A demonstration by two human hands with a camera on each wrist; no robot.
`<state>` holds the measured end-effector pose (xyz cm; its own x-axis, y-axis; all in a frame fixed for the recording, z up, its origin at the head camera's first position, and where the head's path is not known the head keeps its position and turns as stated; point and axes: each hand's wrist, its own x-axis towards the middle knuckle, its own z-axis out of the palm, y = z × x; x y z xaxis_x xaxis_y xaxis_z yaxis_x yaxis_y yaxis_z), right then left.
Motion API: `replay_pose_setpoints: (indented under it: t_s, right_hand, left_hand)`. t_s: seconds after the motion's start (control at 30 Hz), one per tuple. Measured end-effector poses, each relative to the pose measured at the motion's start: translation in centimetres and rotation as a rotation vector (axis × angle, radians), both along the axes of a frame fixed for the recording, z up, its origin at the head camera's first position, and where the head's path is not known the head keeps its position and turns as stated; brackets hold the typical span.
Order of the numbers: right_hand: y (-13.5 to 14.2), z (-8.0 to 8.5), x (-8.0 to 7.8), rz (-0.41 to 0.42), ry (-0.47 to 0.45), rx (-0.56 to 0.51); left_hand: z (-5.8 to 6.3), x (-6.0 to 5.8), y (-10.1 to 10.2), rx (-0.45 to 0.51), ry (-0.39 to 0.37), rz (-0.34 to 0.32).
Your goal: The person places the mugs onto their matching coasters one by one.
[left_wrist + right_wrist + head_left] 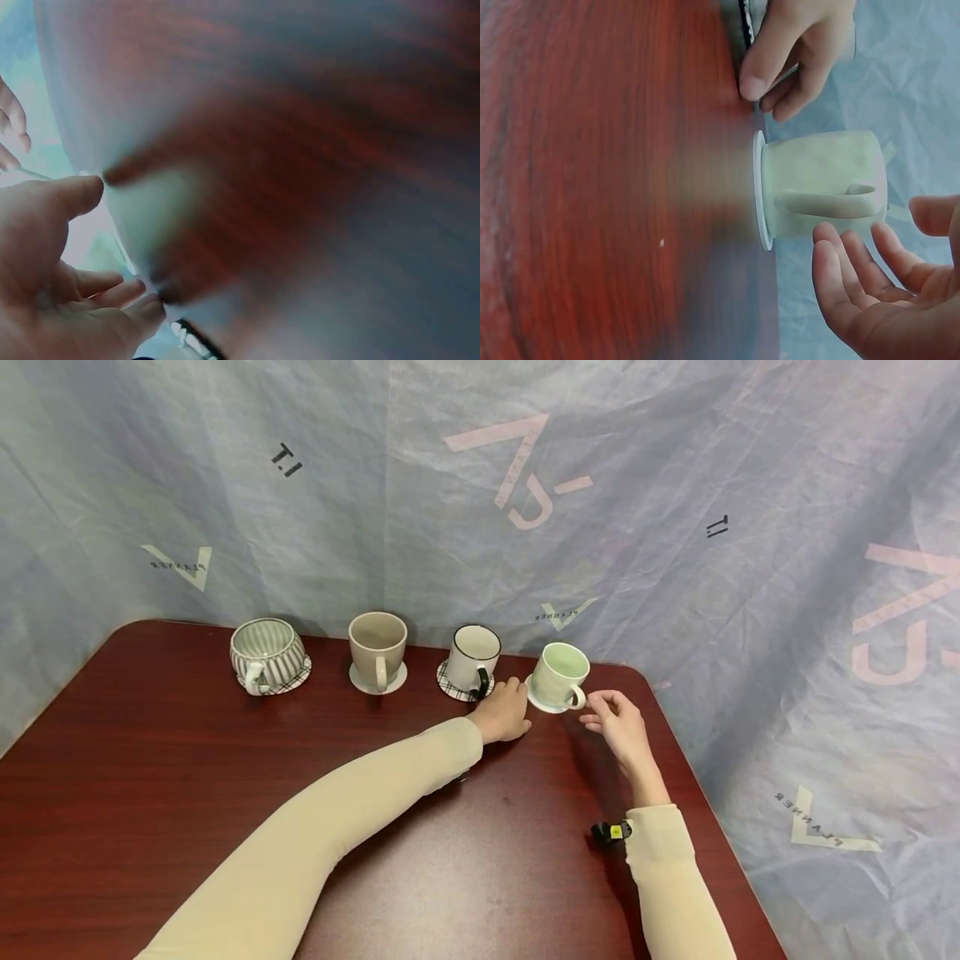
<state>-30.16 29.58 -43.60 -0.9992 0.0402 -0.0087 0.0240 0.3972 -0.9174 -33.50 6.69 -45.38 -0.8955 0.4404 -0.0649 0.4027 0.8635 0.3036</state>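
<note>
A pale green mug (pixel 560 674) stands upright on a white round coaster (pixel 763 191) at the table's far right. Beside its handle is my right hand (pixel 619 728), fingers loosely bent and apart, nothing held; in the right wrist view (pixel 900 289) a small gap seems to part fingertips and handle. My left hand (pixel 505 710) is low at the table, between the green mug and a white mug (pixel 471 662) with a black rim and handle. In the left wrist view, thumb and fingers (pixel 79 196) are spread with nothing gripped; whether they touch the coaster is unclear.
Farther left, a beige mug (pixel 377 647) stands on a white coaster, and a striped round cup (pixel 266 653) on a checked coaster (pixel 300 678). The white mug also has a checked coaster (pixel 450 688). Behind the dark red table (pixel 187 777) hangs a grey printed cloth (pixel 337 527).
</note>
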Motion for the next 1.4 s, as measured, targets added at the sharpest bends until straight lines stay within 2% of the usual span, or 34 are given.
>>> replay_pose_setpoints:
  t_s: [0.17,0.3,0.5,0.97,1.17,1.4]
  right_hand:
    - [0.2,0.2,0.4,0.005,0.008,0.026]
    - [0.4,0.2,0.6,0.007,0.013,0.036]
    - [0.4,0.4,0.9,0.017,0.017,0.071]
    - [0.5,1.4,2.1,0.040,0.037,0.170]
    - [0.1,1.9,2.4,0.042,0.081,0.248]
    - [0.0,2.3,3.1,0.058,0.152,0.351]
  left_hand:
    - [0.3,1.3,-1.0,-0.007,0.046,-0.095]
    - [0.5,2.6,-2.1,0.035,0.058,-0.155]
    - [1.2,4.5,-4.5,0.092,0.079,-0.201]
    - [2.5,7.7,-13.1,0.172,0.151,-0.134]
    - [2.9,9.2,-16.6,0.210,0.234,-0.087]
    - [3.2,10.7,-20.3,0.205,0.248,-0.005]
